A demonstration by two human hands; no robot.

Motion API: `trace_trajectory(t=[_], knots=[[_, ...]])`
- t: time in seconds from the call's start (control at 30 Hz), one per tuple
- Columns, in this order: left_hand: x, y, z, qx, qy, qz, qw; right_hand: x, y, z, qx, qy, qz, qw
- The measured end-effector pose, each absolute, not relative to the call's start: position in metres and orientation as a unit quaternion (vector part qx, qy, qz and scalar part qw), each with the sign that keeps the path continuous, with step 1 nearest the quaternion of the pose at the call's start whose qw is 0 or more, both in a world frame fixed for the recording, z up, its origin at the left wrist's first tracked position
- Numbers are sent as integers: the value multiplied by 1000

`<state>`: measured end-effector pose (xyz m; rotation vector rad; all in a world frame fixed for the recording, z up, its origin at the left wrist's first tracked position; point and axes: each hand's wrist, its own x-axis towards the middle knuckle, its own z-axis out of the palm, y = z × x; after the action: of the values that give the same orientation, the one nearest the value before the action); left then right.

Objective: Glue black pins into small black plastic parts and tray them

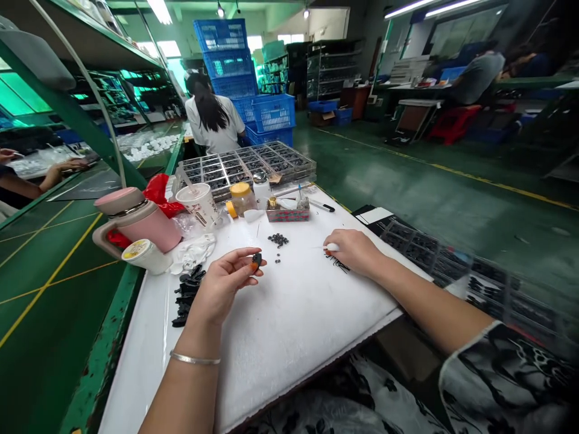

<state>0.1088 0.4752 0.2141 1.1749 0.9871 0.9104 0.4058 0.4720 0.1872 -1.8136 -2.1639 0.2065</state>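
My left hand [226,280] is raised over the white mat [280,325] and pinches a small black part [257,260] between thumb and fingertips. My right hand [355,248] rests on the mat, fingers closed around a thin white tool [332,247] whose tip points left. Under that hand lie several thin black pins [337,263]. A small heap of tiny dark rings [277,240] sits on the mat between the hands. A pile of black parts [186,295] lies left of my left wrist.
At the mat's far edge stand a pink jug [145,220], a paper cup [198,204], a yellow-lidded jar [241,197], a small box [281,211] and a compartment tray [246,166]. Black trays [434,253] lie to the right. A person [212,114] stands ahead.
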Motion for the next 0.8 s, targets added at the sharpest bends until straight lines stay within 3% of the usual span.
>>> trace_trajectory(t=[0.17,0.3,0.43,0.67,0.8], knots=[[107,475,214,431,392,433,688,402,479,190,-600,-790,53,118],[108,471,219,373,336,444,742,399,480,196,-603,-785,48,134],[108,468,222,337,274,443,784,375,478,217,-582,-753,124,280],[106,470,216,324,244,442,800,299,468,257,-377,-630,460,500],[105,472,213,323,235,448,799,279,462,253,-355,-629,430,541]])
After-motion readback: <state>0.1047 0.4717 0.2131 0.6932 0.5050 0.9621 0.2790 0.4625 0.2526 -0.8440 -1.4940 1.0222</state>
